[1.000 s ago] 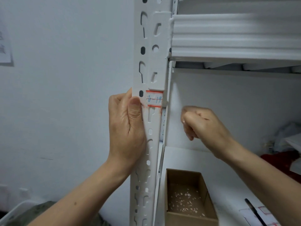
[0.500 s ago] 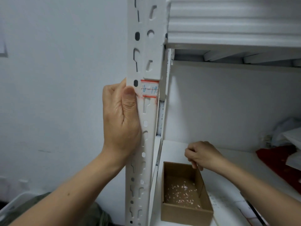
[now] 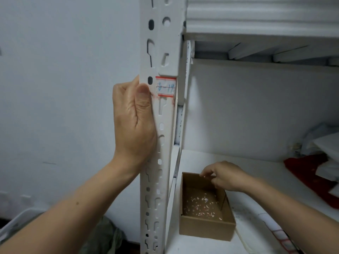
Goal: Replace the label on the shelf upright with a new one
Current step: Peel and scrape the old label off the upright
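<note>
- Label (image 3: 166, 87) first: a small white sticker with a red band along its top and bottom edges and blue handwriting across the middle, partly scraped and hard to read. I see it stuck flat on the front face of the white shelf upright (image 3: 159, 52), just right of a dark oval slot, with red smears on the metal below it.
- Left hand (image 3: 134, 123) wraps the left edge of the upright, fingers curled closed around the post; the thumb lies on the front face with its tip touching the label's lower left corner.
- Right hand (image 3: 224, 176) hovers at the far rim of the open cardboard box (image 3: 205, 226), which sits on the white shelf board (image 3: 247, 162) to the right of the upright. Its fingertips are pinched together; whether they hold a scrap I cannot tell.
- Box floor is littered with small white and red flecks.
- Against a second ago: I saw the right hand up at label height as a loose fist just right of the upright; it has since dropped to the box. The left hand's grip on the post is unchanged, and the label looks the same.
</note>
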